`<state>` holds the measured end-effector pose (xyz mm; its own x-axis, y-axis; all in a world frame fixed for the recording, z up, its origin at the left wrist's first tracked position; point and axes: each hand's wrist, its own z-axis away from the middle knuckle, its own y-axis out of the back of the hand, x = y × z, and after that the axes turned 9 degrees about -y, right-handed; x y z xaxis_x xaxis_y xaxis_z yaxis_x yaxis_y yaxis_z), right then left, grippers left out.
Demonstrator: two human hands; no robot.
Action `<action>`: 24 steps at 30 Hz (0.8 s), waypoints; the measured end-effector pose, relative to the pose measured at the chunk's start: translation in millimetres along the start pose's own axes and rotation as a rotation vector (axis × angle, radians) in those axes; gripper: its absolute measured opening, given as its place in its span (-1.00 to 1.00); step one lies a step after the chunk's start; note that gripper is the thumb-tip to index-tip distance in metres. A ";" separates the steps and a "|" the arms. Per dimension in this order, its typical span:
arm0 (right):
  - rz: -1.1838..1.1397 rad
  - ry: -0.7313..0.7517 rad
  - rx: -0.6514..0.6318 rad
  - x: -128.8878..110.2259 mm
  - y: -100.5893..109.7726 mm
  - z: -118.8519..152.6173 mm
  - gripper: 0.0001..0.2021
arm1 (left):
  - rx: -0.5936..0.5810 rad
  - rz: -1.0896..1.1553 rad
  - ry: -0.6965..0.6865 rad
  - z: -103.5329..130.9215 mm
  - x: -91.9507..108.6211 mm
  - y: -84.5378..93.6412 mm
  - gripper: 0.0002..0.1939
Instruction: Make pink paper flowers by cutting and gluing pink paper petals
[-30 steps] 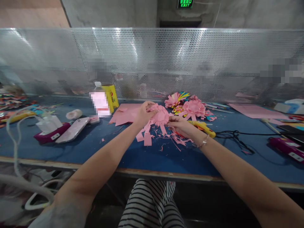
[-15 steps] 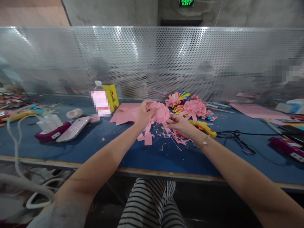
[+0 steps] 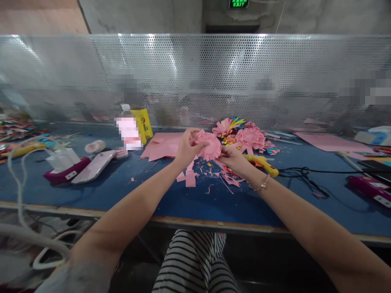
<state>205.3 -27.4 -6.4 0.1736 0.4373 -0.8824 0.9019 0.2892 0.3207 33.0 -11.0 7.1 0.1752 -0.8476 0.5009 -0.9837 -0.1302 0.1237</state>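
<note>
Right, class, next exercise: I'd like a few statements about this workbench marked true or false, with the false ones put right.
1. The left hand holds the pink paper flower. True.
2. The right hand rests on the table's front edge. False: it is at the flower's right edge.
3. The bracelet is on the left wrist. False: it is on the right wrist.
4. The bottle stands beside a yellow package. True.
5. The tabletop is red. False: it is blue.
6. The exit sign is green. True.
</note>
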 end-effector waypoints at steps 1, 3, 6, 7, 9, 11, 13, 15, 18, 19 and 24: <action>0.028 0.011 0.003 -0.7 0.6 -0.4 -0.85 | -0.022 -0.021 -0.030 -0.2 0.3 0.4 -0.55; 0.070 0.030 0.029 -2.1 2.4 -0.8 -0.83 | -0.050 -0.077 -0.084 -0.8 0.3 1.2 -0.52; 0.141 0.044 0.112 -4.2 5.9 -0.1 -0.77 | -0.072 -0.141 -0.121 -2.3 -0.2 2.7 -0.53; 0.178 0.047 0.146 -4.9 7.2 0.4 -0.76 | -0.079 -0.151 -0.122 -2.8 0.0 3.1 -0.55; 0.244 0.053 0.199 -6.2 9.7 1.2 -0.74 | -0.089 -0.166 -0.119 -3.6 1.1 3.8 -0.61; 0.251 0.053 0.211 -7.7 11.5 1.8 -0.74 | -0.084 -0.188 -0.112 -4.1 3.3 4.1 -0.70; 0.219 0.049 0.203 -10.3 12.5 2.4 -0.74 | -0.073 -0.218 -0.087 -4.5 5.8 4.3 -0.77; 0.205 0.043 0.207 -14.5 12.8 3.4 -0.72 | -0.067 -0.223 -0.040 -4.8 7.1 4.5 -0.81; 0.193 0.015 0.213 -20.5 13.5 5.8 -0.66 | -0.054 -0.186 0.021 -5.4 4.9 4.8 -0.80; 0.161 0.002 0.202 -21.5 14.0 6.6 -0.63 | -0.046 -0.176 0.038 -5.7 3.0 4.9 -0.79; -0.096 -0.103 0.105 -17.9 18.0 8.2 -0.49 | -0.035 -0.139 0.152 -7.2 -6.6 5.2 -0.75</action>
<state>221.6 -37.0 12.4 0.1199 0.3206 -0.9396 0.9516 0.2328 0.2008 27.1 -2.3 10.6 0.3161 -0.7350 0.5999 -0.9480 -0.2204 0.2296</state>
